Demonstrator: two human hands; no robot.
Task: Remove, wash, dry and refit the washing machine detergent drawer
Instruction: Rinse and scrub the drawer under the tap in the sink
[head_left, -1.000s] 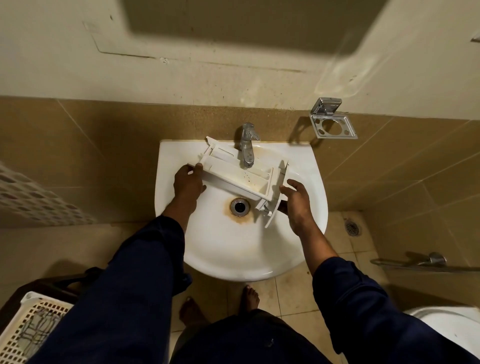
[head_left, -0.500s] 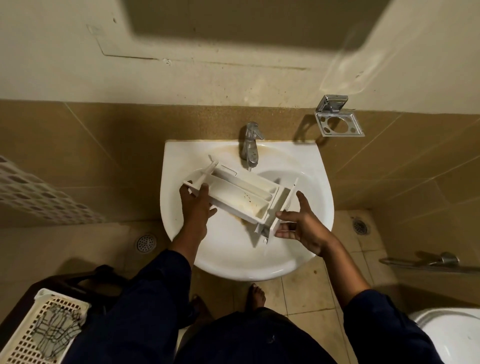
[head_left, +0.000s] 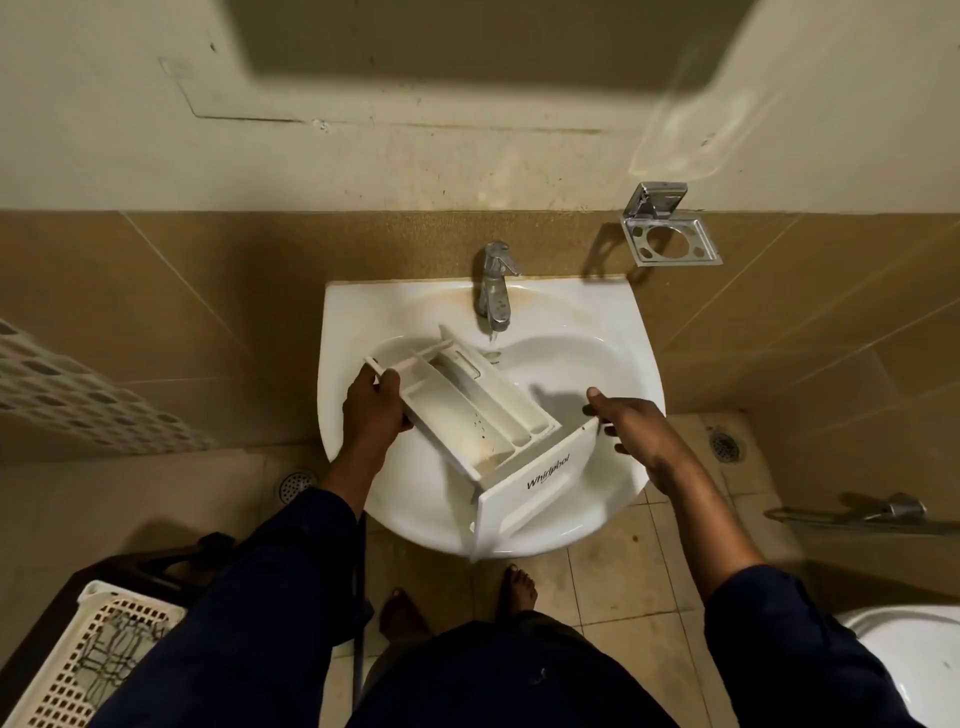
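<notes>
The white detergent drawer (head_left: 483, 421) lies tilted over the white sink (head_left: 613, 322), compartments up, its front panel with a brand name pointing toward me and blurred at its lower end. My left hand (head_left: 371, 408) grips the drawer's rear end at the left. My right hand (head_left: 631, 421) is beside the front panel's right edge, fingers spread; only fingertips seem to touch it. A thin trickle of water falls from the chrome tap (head_left: 496, 288) just behind the drawer.
A chrome wall holder (head_left: 670, 236) hangs right of the tap. A perforated laundry basket (head_left: 78, 660) stands at lower left, a toilet rim (head_left: 914, 660) at lower right. A chrome wall fitting (head_left: 904, 509) is on the right. My bare feet stand under the sink.
The drawer has swung so its front panel now faces me and has dropped lower in the sink. My right hand has let go of the front and opened out.
</notes>
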